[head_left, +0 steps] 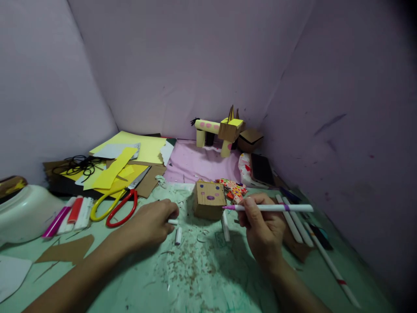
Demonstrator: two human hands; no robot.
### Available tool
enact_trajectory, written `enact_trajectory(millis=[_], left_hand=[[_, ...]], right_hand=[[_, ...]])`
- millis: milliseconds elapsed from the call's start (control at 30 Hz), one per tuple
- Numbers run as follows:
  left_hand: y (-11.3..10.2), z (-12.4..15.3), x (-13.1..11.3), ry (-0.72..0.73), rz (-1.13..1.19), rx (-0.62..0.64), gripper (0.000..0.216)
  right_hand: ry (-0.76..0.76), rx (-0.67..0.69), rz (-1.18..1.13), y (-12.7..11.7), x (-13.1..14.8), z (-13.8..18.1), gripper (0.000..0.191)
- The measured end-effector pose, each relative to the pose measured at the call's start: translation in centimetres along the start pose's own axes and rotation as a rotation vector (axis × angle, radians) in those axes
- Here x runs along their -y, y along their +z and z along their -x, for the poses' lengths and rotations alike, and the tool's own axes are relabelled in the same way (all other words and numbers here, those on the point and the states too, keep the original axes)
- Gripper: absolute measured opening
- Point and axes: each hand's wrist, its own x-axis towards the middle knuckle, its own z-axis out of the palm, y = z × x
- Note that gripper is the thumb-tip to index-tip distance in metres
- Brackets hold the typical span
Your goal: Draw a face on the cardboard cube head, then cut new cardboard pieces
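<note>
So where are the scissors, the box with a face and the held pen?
scissors [132,194], head view, where the handles meet.
box [210,199], head view, on its face.
pen [270,208], head view, on its white barrel.

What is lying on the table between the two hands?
In the head view, between the left hand and the right hand holding a pen sit a small cardboard box, a loose white cap and a white marker.

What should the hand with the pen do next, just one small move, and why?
Probably slide the marker pen a little left, bringing its purple tip onto the front of the cardboard box. The right hand holds the pen level, with its tip at the box's right edge, and the front already carries purple marks. The left hand rests by a small white cap, off the box.
</note>
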Motion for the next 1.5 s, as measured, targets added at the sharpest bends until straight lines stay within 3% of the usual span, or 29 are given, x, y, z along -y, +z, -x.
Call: enact_trajectory(millis=[67, 167, 333, 433, 700, 967, 1100, 1200, 1333, 1433, 1500], left_hand=[[0.3, -0.3, 0.6, 0.032, 0.025, 0.008, 0.005], [0.4, -0.3, 0.3, 0.079, 0.085, -0.014, 0.009], [0.4, 1.1, -2.2, 0.184, 0.606, -0.041, 0.014], [0.8, 1.5, -3.6, 0.187, 0.764, -0.049, 0.011], [1.7, 1.3, -4.2, 0.142, 0.917, -0.041, 0.014], [2.2, 1.4, -4.4, 0.119, 1.001, -0.049, 0.020], [3.9, 1.4, -4.2, 0.120, 1.064, -0.168, 0.021], [5.1, 1.6, -4.4, 0.155, 1.037, -0.268, 0.026], [4.1, 1.9, -4.6, 0.162, 0.910, -0.317, 0.033], [1.5, 1.6, -3.7, 0.196, 0.765, -0.302, 0.035], [-0.1, 1.2, -2.6, 0.103, 0.646, -0.322, 0.035]], right_hand=[[0.004, -0.002, 0.008, 0.1, 0.1, 0.1, 0.028], [0.050, 0.039, -0.006, 0.4, 0.4, 0.5, 0.029], [0.158, 0.113, -0.069, 1.7, 1.1, 1.9, 0.028], [0.164, 0.122, -0.069, 2.1, 1.4, 2.5, 0.029], [0.171, 0.173, -0.056, 2.1, 1.4, 2.9, 0.032], [0.324, 0.259, -0.134, 2.4, 1.5, 3.0, 0.033], [0.316, 0.334, -0.214, 2.4, 1.1, 3.1, 0.029], [0.323, 0.233, -0.262, 2.8, 0.7, 3.8, 0.029], [0.236, 0.303, -0.223, 2.7, 1.0, 3.7, 0.022], [0.018, 0.391, -0.034, 1.2, 2.4, 2.1, 0.011], [-0.160, 0.417, 0.194, -0.7, 3.4, 0.7, 0.007]])
